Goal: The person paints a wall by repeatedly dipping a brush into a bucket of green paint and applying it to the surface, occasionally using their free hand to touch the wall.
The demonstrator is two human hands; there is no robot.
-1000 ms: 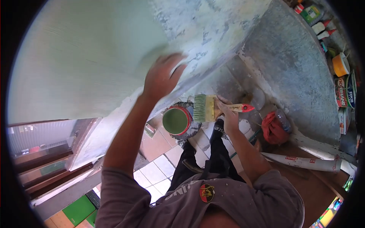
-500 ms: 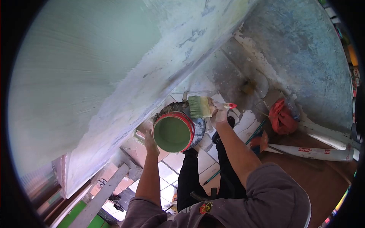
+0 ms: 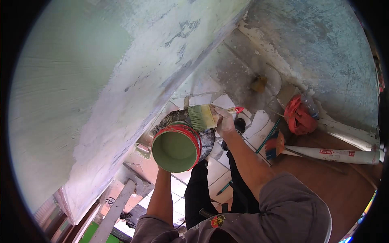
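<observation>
My right hand (image 3: 224,121) is closed round a wide paint brush (image 3: 202,117), whose green-coated bristles point left over the bucket's upper right edge. The end of its red handle sticks out to the right of my hand. A red-rimmed bucket (image 3: 177,148) with pale green paint inside is tilted towards the camera. My left forearm reaches up to the bucket's lower edge, and the left hand itself is hidden behind or beneath it. Behind the bucket stands a dark, paint-crusted round container (image 3: 208,142).
A partly painted wall (image 3: 101,101) fills the left side. On the right lie a red plastic bag (image 3: 299,117), a long white wrapped roll (image 3: 332,155) and a green stick (image 3: 268,135). A plank (image 3: 115,210) leans at lower left.
The bucket has shifted slightly left and its opening is turned more to the camera. My left hand has gone from its side to out of sight. The brush has moved left, with its bristles dipping.
</observation>
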